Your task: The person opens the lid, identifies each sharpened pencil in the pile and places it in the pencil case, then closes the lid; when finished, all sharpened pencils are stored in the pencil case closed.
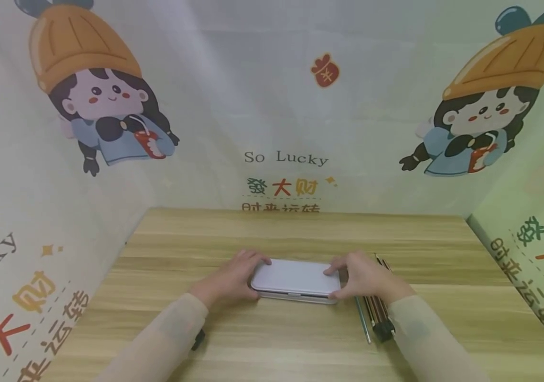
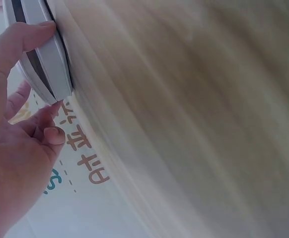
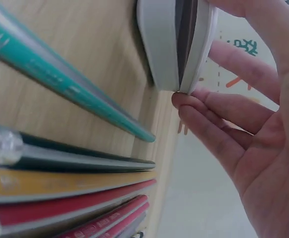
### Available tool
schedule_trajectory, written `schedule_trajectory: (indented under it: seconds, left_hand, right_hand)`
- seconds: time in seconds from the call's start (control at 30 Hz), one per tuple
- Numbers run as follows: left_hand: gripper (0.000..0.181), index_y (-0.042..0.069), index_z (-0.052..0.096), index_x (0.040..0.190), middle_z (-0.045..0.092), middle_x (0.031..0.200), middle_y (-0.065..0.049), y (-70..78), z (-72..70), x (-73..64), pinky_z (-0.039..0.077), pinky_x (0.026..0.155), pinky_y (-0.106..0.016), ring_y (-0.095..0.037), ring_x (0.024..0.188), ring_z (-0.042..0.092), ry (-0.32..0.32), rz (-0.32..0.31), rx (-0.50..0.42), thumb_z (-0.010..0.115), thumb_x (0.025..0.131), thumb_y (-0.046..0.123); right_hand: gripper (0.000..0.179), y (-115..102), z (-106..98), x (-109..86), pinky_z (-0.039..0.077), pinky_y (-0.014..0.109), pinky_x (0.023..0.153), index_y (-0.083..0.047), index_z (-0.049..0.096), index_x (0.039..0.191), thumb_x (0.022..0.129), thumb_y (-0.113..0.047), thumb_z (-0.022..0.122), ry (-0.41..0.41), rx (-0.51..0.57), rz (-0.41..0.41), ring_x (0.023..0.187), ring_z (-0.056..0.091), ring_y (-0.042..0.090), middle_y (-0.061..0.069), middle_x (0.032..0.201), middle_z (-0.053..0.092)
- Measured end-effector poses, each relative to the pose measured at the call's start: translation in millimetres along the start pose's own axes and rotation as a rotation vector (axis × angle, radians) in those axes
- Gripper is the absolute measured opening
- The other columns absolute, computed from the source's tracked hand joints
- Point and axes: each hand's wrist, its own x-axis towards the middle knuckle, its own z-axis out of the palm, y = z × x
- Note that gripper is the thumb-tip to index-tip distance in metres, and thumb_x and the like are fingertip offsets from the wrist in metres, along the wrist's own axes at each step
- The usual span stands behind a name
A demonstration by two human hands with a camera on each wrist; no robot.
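A white pencil case [image 1: 295, 276] with rounded corners lies flat on the wooden table, a narrow dark gap running along its near side below the lid. My left hand [image 1: 230, 277] grips its left end. In the left wrist view the thumb of that hand [image 2: 15, 163] presses the case's side [image 2: 52, 62], with fingers at its far corner. My right hand [image 1: 364, 276] holds the right end between thumb and fingers. Fingertips of this hand [image 3: 263, 163] touch the far corner of the case [image 3: 159, 44] in the right wrist view.
Right of the case lie a teal pencil [image 1: 362, 320] and a bundle of dark pencils [image 1: 376, 313], with a black object [image 1: 384, 330] at their near end. Yellow [image 3: 70, 181] and red pencils [image 3: 80, 202] show close up. Another black object [image 1: 198, 339] is partly hidden by the left sleeve.
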Motion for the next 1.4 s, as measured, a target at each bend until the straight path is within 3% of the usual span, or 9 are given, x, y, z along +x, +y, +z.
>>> schedule_trajectory:
  seconds: [0.3, 0.67, 0.9, 1.2, 1.4]
  left_hand:
    - [0.078, 0.015, 0.057, 0.137, 0.055, 0.145, -0.011, -4.8, 3.9, -2.6, 0.045, 0.115, -0.048, -0.03, 0.134, 0.046, 0.008, -0.033, -0.074, 0.09, 0.067, 0.013]
    - [0.074, 0.023, 0.054, 0.143, 0.048, 0.153, -0.011, -7.5, 0.0, -7.8, 0.039, 0.12, -0.054, -0.03, 0.141, 0.041, -0.027, -0.064, -0.146, 0.089, 0.078, 0.027]
    - [0.075, 0.022, 0.053, 0.143, 0.051, 0.15, -0.01, -9.1, 1.0, -7.7, 0.039, 0.119, -0.055, -0.03, 0.138, 0.043, -0.022, -0.06, -0.18, 0.09, 0.078, 0.026]
    - [0.08, 0.013, 0.049, 0.134, 0.053, 0.135, -0.012, -5.9, -1.6, -9.6, 0.041, 0.118, -0.056, -0.032, 0.131, 0.05, 0.037, -0.198, -0.315, 0.096, 0.07, 0.024]
    - [0.075, 0.016, 0.05, 0.121, 0.056, 0.128, -0.01, -6.7, 0.7, -10.6, 0.043, 0.114, -0.056, -0.031, 0.125, 0.053, 0.07, -0.219, -0.324, 0.098, 0.065, 0.026]
  right_hand:
    - [0.048, -4, -3, 2.8, 0.057, 0.048, 0.101, -0.011, 0.081, 0.108, 0.068, -0.035, 0.094, -0.026, 0.043, 0.015, 0.117, 0.069, 0.03, 0.011, 0.122, 0.075]
    - [0.047, -1, -7, 3.8, 0.056, 0.049, 0.103, -0.012, 0.081, 0.109, 0.069, -0.034, 0.094, -0.034, 0.059, 0.027, 0.12, 0.067, 0.031, 0.011, 0.125, 0.074]
    - [0.047, 1, -6, 1.6, 0.056, 0.05, 0.102, -0.015, 0.08, 0.111, 0.071, -0.037, 0.093, -0.03, 0.073, 0.026, 0.12, 0.067, 0.031, 0.012, 0.128, 0.073]
    - [0.041, 2, -14, 4.6, 0.054, 0.054, 0.103, -0.016, 0.074, 0.119, 0.085, -0.038, 0.081, -0.066, 0.125, 0.064, 0.115, 0.068, 0.028, 0.006, 0.121, 0.074]
    - [0.039, 2, -17, 4.9, 0.053, 0.054, 0.105, -0.012, 0.071, 0.122, 0.09, -0.034, 0.075, -0.091, 0.183, 0.061, 0.116, 0.067, 0.027, 0.006, 0.122, 0.073]
